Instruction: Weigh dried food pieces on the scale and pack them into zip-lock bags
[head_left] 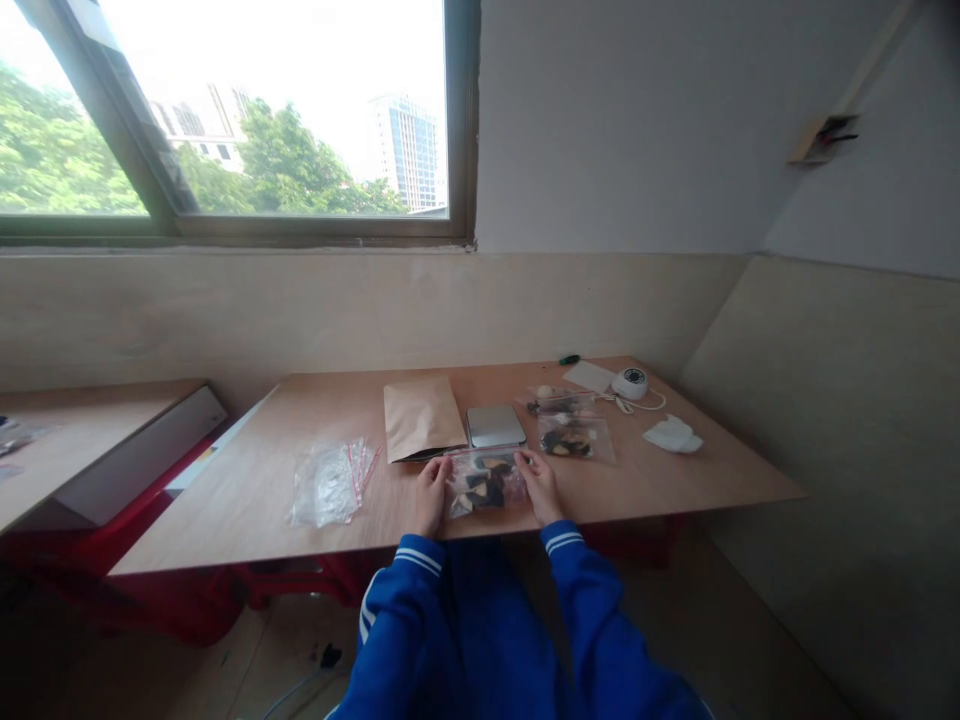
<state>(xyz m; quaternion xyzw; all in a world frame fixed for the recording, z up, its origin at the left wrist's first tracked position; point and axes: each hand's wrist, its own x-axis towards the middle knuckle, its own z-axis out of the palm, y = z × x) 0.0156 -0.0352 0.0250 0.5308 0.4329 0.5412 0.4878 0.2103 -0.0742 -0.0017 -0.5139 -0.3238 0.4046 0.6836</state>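
Observation:
A clear zip bag (486, 486) with dark and pale pieces in it lies at the table's front edge. My left hand (432, 494) is closed on its upper left corner, and my right hand (540, 487) pinches the upper right corner. Just behind the bag sits a silver scale (496, 426). A brown paper bag (421, 416) lies to the scale's left, its opening facing me. Two more filled zip bags, a nearer one (576, 439) and a farther one (559, 402), rest to the right of the scale.
Flat clear bags (327, 486) are spread on the table (247, 520) at left. Toward the right are a white dome camera (629, 383) with its cable, a crumpled white tissue (673, 434), a white card (589, 376) and a green object (570, 360).

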